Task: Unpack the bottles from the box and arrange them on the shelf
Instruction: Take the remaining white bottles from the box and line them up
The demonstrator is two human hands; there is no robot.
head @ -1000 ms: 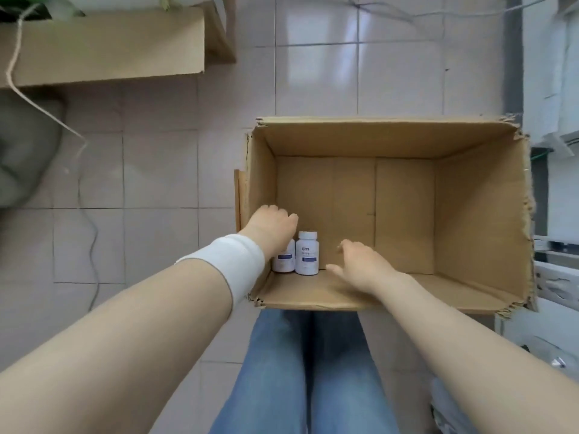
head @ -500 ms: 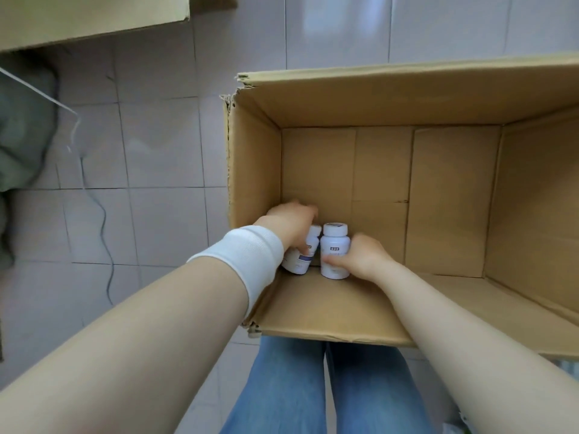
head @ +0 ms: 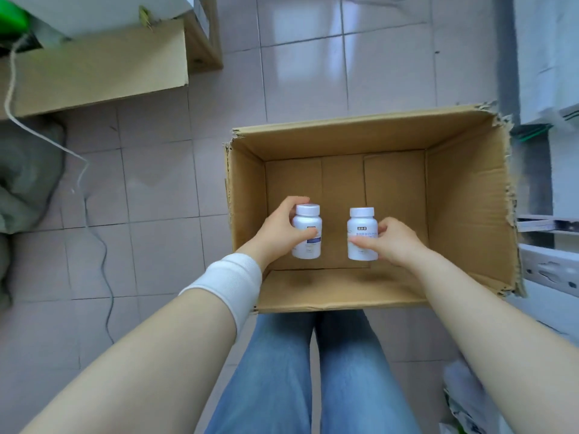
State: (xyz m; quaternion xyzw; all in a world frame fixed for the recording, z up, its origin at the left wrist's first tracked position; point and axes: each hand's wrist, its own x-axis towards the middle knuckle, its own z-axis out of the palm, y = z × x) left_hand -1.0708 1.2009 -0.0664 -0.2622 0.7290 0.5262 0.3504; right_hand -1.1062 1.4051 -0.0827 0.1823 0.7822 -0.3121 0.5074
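Observation:
An open cardboard box [head: 463,214] stands on the tiled floor in front of my legs. My left hand [head: 279,233] grips a white bottle with a white cap [head: 307,227], held upright above the box's near left part. My right hand [head: 394,242] pinches a second white bottle [head: 361,233] by its side, also upright, a little to the right of the first. The two bottles are apart. No other bottle shows on the visible box bottom.
A larger cardboard box [head: 94,70] lies at the upper left with a cord [head: 84,183] trailing over the floor. A grey-green bag [head: 22,183] is at the left edge. A white metal shelf frame [head: 551,267] runs along the right edge.
Both hands closed on the two bottles standing at the box's near left corner and have lifted them up, apart from each other. The camera has pulled back from the box.

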